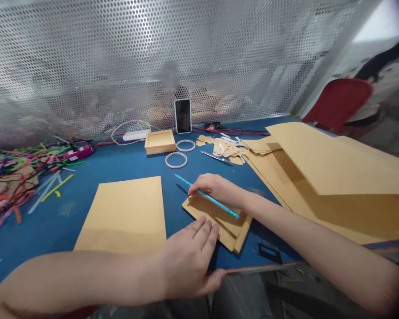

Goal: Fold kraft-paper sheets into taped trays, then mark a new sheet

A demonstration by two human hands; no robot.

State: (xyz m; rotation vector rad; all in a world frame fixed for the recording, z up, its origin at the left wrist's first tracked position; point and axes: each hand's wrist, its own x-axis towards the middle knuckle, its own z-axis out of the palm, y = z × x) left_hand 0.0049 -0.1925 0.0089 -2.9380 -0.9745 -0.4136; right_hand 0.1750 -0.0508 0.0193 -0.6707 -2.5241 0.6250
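In front of me a shallow tan paper tray with folded-up edges lies at an angle on the table. My left hand rests on its near left edge, fingers stretched out and thumb apart. My right hand is bent over the tray's far side, fingertips by the far left corner. A slim turquoise pencil is held in it, slanting across above the tray. The right fingertips are partly hidden, so whether they also pinch the paper fold I cannot tell. Left of the tray lies a flat tan sheet.
Large tan sheets lie at right, one curling up. Behind are paper scraps, a craft knife, two tape rolls, stacked finished-looking trays and a propped phone. Colourful pipe cleaners heap at left.
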